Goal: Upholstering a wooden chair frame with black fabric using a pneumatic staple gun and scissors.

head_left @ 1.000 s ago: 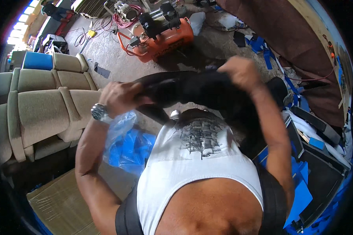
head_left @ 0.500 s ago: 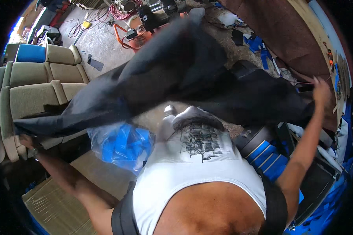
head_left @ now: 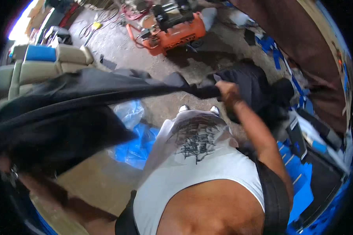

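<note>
A large black cloth (head_left: 78, 105) stretches across in front of me from the far left to the middle. My right hand (head_left: 226, 92) is closed on one end of it, out in front above my white sleeveless shirt (head_left: 196, 156). My left arm reaches down to the lower left. My left hand (head_left: 4, 163), just past a wristwatch (head_left: 13, 174), is blurred and mostly covered by the cloth's other end, which hangs from it.
An orange air compressor (head_left: 172, 29) stands on the concrete floor ahead. Beige seats (head_left: 47, 66) are at the left. A blue plastic bag (head_left: 135, 137) lies by my feet, with cardboard (head_left: 94, 180) beside it. Dark cloth (head_left: 262, 90) and blue boxes (head_left: 298, 172) crowd the right.
The cloth was bunched between both hands over my head, then flung wide. My right hand has since swung in from the far right to the middle, and the cloth has dropped lower.
</note>
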The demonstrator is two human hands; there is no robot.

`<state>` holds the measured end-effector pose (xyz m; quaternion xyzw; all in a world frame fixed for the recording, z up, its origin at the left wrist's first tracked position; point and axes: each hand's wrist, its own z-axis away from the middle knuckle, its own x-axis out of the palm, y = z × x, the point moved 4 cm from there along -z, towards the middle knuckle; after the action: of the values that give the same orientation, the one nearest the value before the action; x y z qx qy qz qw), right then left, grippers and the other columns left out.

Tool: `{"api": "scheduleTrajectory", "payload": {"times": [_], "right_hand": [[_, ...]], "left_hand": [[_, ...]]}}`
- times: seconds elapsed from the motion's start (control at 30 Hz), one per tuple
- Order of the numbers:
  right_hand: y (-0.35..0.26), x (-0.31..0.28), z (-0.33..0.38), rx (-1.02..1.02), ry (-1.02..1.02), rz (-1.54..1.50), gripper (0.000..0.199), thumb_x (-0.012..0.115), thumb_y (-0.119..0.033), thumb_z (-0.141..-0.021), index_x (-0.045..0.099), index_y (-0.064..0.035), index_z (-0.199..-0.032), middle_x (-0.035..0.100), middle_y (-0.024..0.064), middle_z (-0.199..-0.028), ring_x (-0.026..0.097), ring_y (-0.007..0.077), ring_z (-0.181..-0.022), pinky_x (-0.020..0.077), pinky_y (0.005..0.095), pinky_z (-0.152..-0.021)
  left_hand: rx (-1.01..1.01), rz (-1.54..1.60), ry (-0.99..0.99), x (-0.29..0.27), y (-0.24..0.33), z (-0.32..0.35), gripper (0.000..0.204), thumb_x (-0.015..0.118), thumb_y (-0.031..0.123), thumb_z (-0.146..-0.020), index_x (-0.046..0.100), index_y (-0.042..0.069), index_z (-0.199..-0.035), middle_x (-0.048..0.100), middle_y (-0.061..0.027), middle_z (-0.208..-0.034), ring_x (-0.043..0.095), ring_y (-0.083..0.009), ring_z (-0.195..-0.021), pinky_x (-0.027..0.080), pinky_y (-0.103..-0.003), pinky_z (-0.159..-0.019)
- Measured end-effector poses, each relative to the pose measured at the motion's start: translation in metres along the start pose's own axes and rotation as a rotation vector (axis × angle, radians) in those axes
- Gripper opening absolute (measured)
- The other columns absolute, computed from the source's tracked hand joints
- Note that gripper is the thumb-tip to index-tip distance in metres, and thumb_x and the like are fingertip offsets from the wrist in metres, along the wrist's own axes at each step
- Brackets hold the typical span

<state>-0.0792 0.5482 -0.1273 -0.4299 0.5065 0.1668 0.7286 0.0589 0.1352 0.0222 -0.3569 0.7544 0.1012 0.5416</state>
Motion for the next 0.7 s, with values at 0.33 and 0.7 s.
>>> {"api": "scheduleTrajectory", "payload": {"times": [0.33,0.7], "right_hand": [[0.227,-0.171,0.214,1.740,0.277,0.031,0.070,0.057,-0.060,-0.088,0.060,-0.0046,-0.130,0.059,0.0216,-0.133,0.056,0.0366,-0.124,0.0415,0.0510,-0.105],[0.089,-0.106,0.352,1.473,0.742,0.486,0.050,0.069,-0.043,-0.084,0.062,-0.0129,-0.123,0.064,0.0173,-0.120,0.057,0.0403,-0.113,0.0465,0.0466,-0.098]], "left_hand": [[0.445,0.535,-0.192,0.329,-0.173,-0.141,0.042,0.052,0.039,-0.095,0.065,-0.001,-0.090,0.064,-0.0163,-0.085,0.059,-0.0341,-0.081,0.050,-0.043,-0.074],[1.042,1.085,-0.532,0.418,0.396,0.010,0.037,0.053,0.036,-0.095,0.065,0.002,-0.087,0.063,-0.0165,-0.083,0.059,-0.0315,-0.079,0.050,-0.042,-0.073]]}}
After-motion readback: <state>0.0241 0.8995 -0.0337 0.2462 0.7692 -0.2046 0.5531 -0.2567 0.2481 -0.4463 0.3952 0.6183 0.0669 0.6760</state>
